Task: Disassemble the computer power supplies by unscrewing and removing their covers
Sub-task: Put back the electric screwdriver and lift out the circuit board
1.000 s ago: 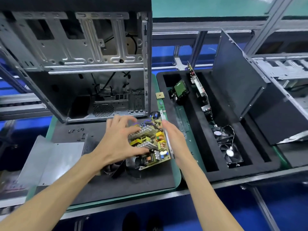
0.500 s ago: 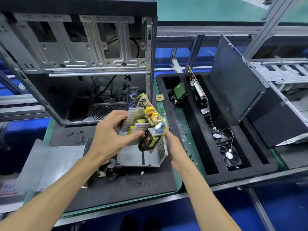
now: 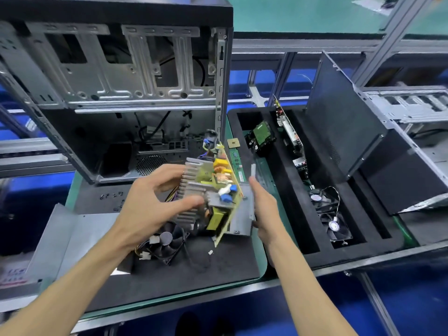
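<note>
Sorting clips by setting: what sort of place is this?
Likely an electronics disassembly workstation: an open grey metal computer case, a black foam tray slotted with removed parts, and aluminium framing.

Left hand (image 3: 155, 204) on tilted circuit board (image 3: 215, 190), right hand (image 3: 264, 209) apparently gripping its metal housing (image 3: 242, 214).

No readable text anywhere. The white paper sheet with red and blue print (image 3: 13, 275) at the lower left edge is too blurred to read. Small round stickers on the black square cooling fans (image 3: 335, 229) are illegible too.
</note>
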`<state>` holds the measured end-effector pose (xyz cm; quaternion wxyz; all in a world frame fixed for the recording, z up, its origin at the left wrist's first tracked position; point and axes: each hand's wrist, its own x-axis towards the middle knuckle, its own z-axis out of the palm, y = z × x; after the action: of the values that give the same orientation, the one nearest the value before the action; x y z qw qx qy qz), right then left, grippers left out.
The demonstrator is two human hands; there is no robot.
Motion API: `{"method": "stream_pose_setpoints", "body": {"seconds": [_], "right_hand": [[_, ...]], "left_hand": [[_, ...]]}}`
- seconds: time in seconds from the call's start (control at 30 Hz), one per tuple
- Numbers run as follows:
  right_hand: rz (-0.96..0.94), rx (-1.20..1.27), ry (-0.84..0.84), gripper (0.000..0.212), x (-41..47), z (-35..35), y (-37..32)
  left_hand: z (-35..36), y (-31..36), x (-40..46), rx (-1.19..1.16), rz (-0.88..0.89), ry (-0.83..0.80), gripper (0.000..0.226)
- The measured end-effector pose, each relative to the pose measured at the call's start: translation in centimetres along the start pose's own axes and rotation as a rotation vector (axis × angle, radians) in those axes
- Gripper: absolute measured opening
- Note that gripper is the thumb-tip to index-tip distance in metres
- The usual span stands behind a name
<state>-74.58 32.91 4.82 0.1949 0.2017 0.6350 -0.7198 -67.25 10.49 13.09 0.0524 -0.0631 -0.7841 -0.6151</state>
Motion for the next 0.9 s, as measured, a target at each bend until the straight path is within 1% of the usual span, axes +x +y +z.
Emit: {"method": "stream_pose_setpoints", "body": {"seconds": [0.07, 0.13, 0.2, 0.27, 0.33, 0.4, 0.5, 0.53, 0.6, 0.7, 0.73, 0.83, 0.87, 0.9], "right_hand": [[0.020, 0.016, -0.008, 0.045, 0.1, -1.3, -0.3], [-0.005, -0.008, -0.045, 0.044, 0.2, -2.7, -0.9], [-0.032, -0.052, -0.110, 0.044, 0.4, -4.2, -1.7], [-0.046, -0.100, -0.172, 0.051, 0.4, -5.9, -2.6], [-0.023, -0.154, -0.229, 0.053, 0.3, -7.5, -3.4], [0.000, -0.230, -0.281, 0.049, 0.0, -8.7, -3.7], [0.052, -0.309, -0.299, 0.059, -0.7, -10.1, -3.4], [0.078, -0.315, -0.314, 0.058, -1.0, -10.6, -3.1], [0.114, -0.314, -0.334, 0.052, -1.8, -11.9, -2.7], [0.144, -0.272, -0.319, 0.055, -2.8, -14.3, -2.4], [0.149, -0.267, -0.307, 0.055, -3.0, -15.1, -2.4], [0.223, -0.221, -0.329, 0.048, -3.6, -16.9, -2.7], [0.253, -0.202, -0.343, 0.047, -4.0, -17.2, -2.9], [0.256, -0.193, -0.352, 0.046, -4.3, -17.4, -3.0]], "left_hand": [[-0.9, 0.7, 0.0, -0.136, -0.042, 0.034, 0.038], [-2.0, 1.0, 0.3, -0.194, -0.057, 0.060, 0.036], [-2.9, 1.2, 0.9, -0.164, -0.066, 0.088, 0.035], [-3.5, 1.5, 1.6, -0.107, -0.088, 0.102, 0.037], [-3.9, 1.8, 2.3, -0.042, -0.107, 0.087, 0.039], [-4.0, 2.1, 2.8, 0.023, -0.098, 0.071, 0.040], [-3.5, 2.4, 3.8, 0.080, -0.072, 0.048, 0.039], [-3.1, 2.4, 4.2, 0.112, -0.073, 0.023, 0.040], [-2.3, 2.2, 5.1, 0.248, -0.105, -0.024, 0.047], [-0.8, 0.9, 6.2, 0.474, -0.141, -0.087, 0.048], [-0.2, 0.3, 6.6, 0.544, -0.149, -0.115, 0.051], [1.8, -2.0, 7.5, 0.725, -0.206, -0.223, 0.081], [2.6, -2.9, 7.8, 0.810, -0.211, -0.260, 0.085], [3.5, -3.8, 8.1, 0.910, -0.195, -0.301, 0.083]]}}
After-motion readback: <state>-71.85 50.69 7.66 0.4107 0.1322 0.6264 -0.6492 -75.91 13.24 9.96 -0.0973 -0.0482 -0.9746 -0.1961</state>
